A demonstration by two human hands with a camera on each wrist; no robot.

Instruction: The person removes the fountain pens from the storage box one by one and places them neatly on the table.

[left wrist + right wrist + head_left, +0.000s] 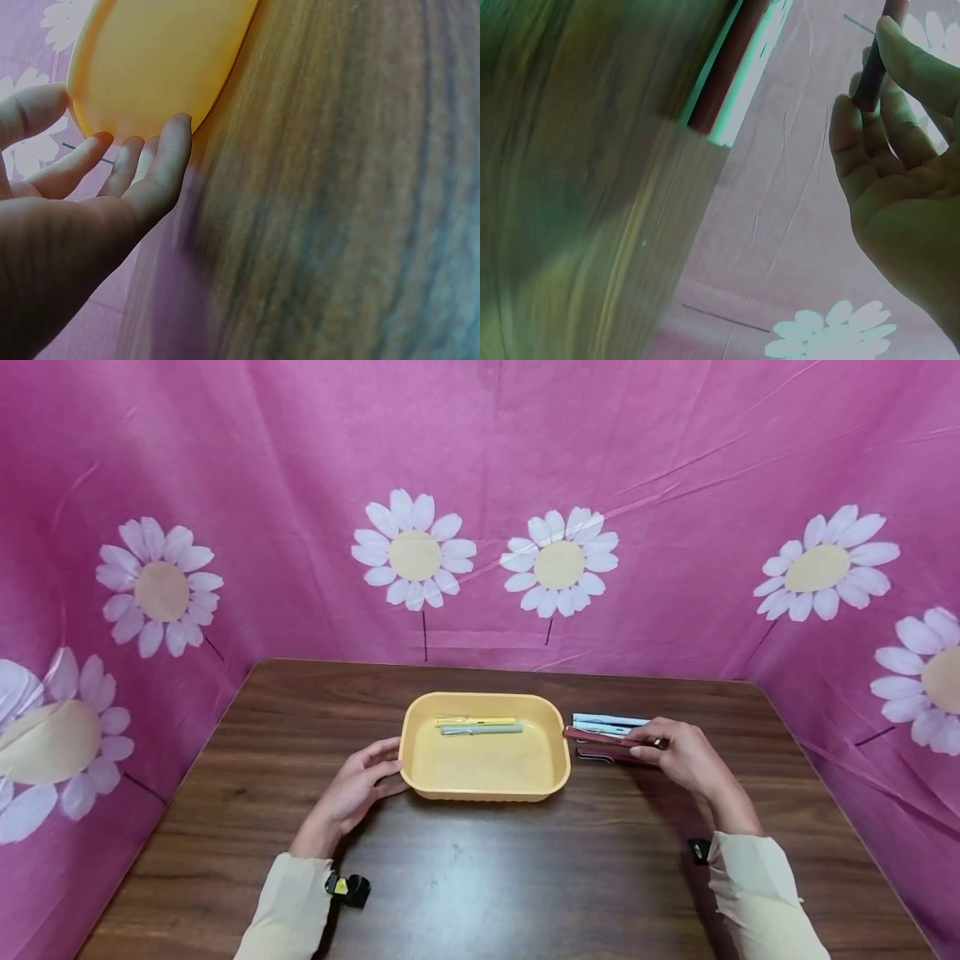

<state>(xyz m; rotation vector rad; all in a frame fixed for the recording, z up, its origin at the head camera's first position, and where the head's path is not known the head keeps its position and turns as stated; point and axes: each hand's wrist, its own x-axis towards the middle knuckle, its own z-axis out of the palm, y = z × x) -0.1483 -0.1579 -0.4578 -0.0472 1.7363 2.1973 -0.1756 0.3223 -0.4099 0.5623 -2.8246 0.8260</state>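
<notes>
A yellow plastic tray (pixel 480 796) stands on the table with a yellow pen (pixel 495 722) and a grey-green pen (pixel 491 728) lying side by side in it. My left hand (pixel 356 785) rests against the tray's left end, and the left wrist view shows its extended fingers touching the wall. Between thumb and fingers my right hand (pixel 690 758) pinches a dark red pen (pixel 596 737), whose far end overlaps the tray's right rim in the head view. Just beneath that hand, light blue pens (pixel 609 719) and another dark red pen (pixel 611 756) lie on the table.
The brown wood-grain table (pixel 465 877) ends at a pink cloth (pixel 487 427) with white daisies, which hangs behind it and on both sides. Each wrist wears a small black camera, the left one (pixel 351 889) close over the tabletop.
</notes>
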